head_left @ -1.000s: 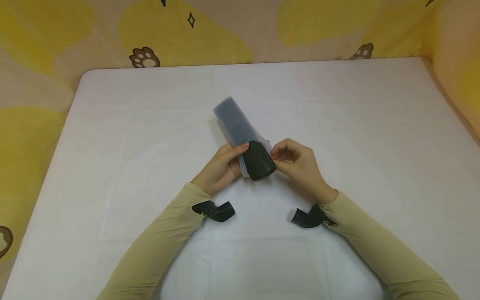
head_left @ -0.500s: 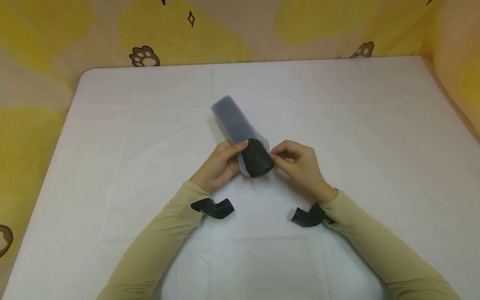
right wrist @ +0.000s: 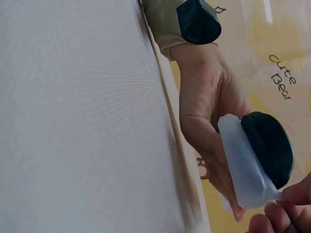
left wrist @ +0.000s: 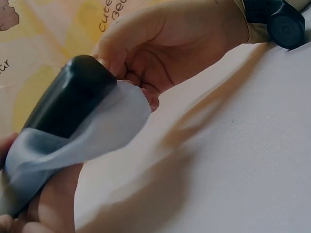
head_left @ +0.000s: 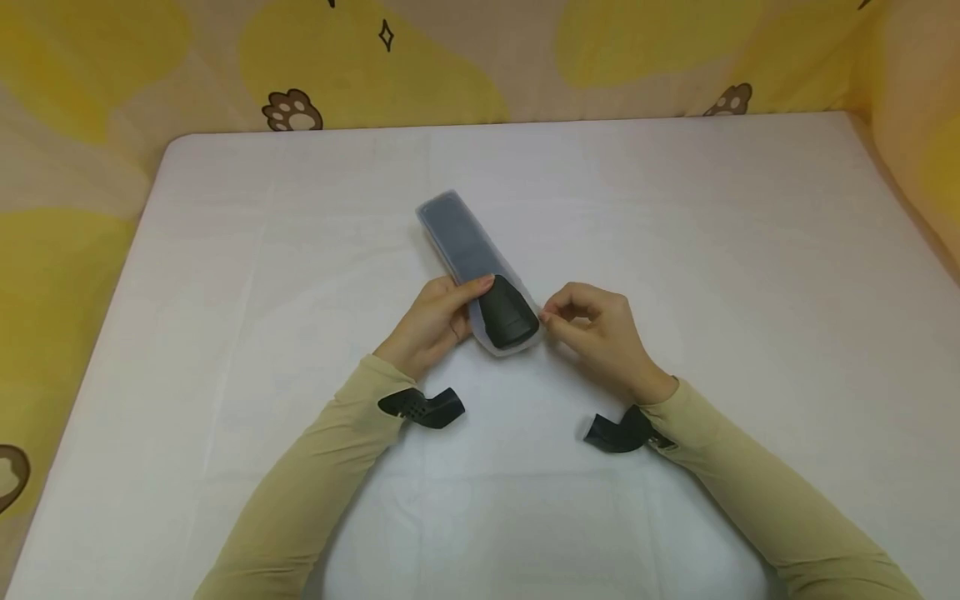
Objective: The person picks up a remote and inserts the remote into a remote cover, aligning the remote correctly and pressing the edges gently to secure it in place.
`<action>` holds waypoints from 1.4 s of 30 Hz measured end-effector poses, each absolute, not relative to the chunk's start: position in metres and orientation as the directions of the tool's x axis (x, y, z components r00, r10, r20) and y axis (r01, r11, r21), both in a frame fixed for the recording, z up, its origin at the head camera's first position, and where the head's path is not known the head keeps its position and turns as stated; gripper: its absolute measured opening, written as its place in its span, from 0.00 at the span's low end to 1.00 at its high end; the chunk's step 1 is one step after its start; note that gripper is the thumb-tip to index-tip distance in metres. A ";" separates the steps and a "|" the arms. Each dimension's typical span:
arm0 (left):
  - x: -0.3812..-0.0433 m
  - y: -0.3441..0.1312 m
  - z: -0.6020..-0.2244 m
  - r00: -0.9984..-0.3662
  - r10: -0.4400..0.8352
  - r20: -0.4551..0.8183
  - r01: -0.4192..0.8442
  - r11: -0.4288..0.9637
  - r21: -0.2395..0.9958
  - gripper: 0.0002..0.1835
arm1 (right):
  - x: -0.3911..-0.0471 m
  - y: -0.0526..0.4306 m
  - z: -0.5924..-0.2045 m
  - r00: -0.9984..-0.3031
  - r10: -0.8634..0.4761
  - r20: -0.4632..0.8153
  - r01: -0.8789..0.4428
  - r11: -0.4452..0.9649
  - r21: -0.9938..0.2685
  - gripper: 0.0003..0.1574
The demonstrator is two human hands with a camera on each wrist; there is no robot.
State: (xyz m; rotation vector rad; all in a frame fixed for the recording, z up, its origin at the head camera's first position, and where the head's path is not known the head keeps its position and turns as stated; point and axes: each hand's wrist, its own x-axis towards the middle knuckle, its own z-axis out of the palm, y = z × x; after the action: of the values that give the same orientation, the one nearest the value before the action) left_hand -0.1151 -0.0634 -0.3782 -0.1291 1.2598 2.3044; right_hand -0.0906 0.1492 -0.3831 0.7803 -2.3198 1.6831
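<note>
A long dark remote control (head_left: 508, 315) lies in a translucent, soft-looking cover (head_left: 457, 237), its near end bare black. My left hand (head_left: 431, 321) grips the covered remote from the left, thumb on top and fingers underneath, largely hidden in the head view. At the near right corner, my right hand (head_left: 596, 325) pinches the cover's edge between thumb and fingertips. In the right wrist view, a bit of the cover (right wrist: 248, 170) stretches toward those fingertips. The left wrist view has the loose cover lip (left wrist: 116, 121) hanging below the black end (left wrist: 73, 99).
A white-covered table (head_left: 262, 333) lies under both hands. Behind it stands a yellow patterned cloth (head_left: 450, 67). Black devices, one on the left wrist (head_left: 423, 408) and one on the right wrist (head_left: 626, 432), jut inward above the table.
My left hand and the remote have shifted slightly left and away. The cover's edge now shows around the remote's near end, which stuck out over it before. My right hand stays nearly still.
</note>
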 end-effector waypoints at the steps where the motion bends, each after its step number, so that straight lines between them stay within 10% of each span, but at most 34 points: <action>1: -0.115 -0.063 -0.378 -0.869 0.375 -0.322 -0.472 -0.438 0.765 0.06 | -0.091 0.149 -0.383 -0.845 -0.320 0.429 -0.509 0.231 -0.829 0.10; 16: -0.117 -0.065 -0.379 -0.899 0.342 -0.273 -0.432 -0.600 0.673 0.08 | -0.090 0.147 -0.381 -0.899 -0.312 0.308 -0.360 0.127 -0.924 0.13; 42: -0.109 -0.059 -0.376 -0.873 0.421 -0.246 -0.475 -0.615 0.630 0.07 | -0.089 0.144 -0.384 -0.809 -0.273 0.520 -0.580 0.226 -0.783 0.13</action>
State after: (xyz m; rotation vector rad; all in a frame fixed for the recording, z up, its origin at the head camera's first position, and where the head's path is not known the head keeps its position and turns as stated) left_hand -0.1095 -0.0585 -0.3762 -0.1001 0.9835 2.4450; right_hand -0.0893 0.1438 -0.3840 0.8005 -2.2303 1.6123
